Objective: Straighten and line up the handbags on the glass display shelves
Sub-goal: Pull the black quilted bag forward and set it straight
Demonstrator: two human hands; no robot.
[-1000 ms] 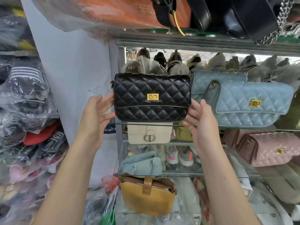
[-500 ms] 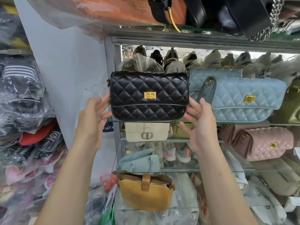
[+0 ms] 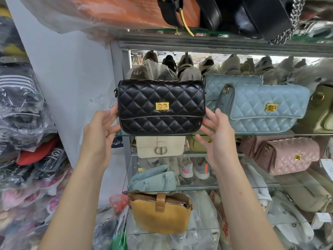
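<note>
Now both my forearms reach up, palms facing each other. My left hand [image 3: 100, 130] and right hand [image 3: 219, 136] flank the black quilted handbag [image 3: 160, 109], straight spread fingers touching its ends; it stands upright at the left end of the glass shelf [image 3: 266, 134].

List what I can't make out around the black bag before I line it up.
Head view only:
- black bag: its back, hidden by its own front.
- rear blue bag: mostly covered by the front blue bag.
- olive bag: cut off by the right edge.
</note>
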